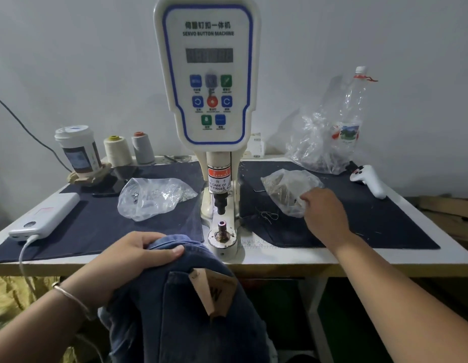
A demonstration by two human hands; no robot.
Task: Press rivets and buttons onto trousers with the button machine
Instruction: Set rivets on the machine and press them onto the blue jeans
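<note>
**Two hands, one on the denim, one at the bag**

Two plastic bags lie on the dark cloth (385, 218) either side of the button machine (209, 74): a clear one (151, 197) at ten o'clock from the anvil (222, 226), and a cloudier bag (288, 189) at two o'clock. Farther back stand a lidded cup (77, 148), two thread cones (117, 150) and an empty bottle (350, 113) in crumpled plastic. A white power bank (47, 216) sits at nine o'clock, a white handle-shaped gadget (369, 179) at three.

My right hand (324, 216) reaches into the cloudier bag's mouth; its fingertips are hidden, so I cannot tell whether they pinch anything. My left hand (138, 255) grips the trousers (180, 310), fingers curled over the bunched waistband, thumb flat on top.

They hang at six o'clock off the table (280, 260) edge, just short of the anvil: dark blue denim, a brown paper tag (212, 289) pointing down.
</note>
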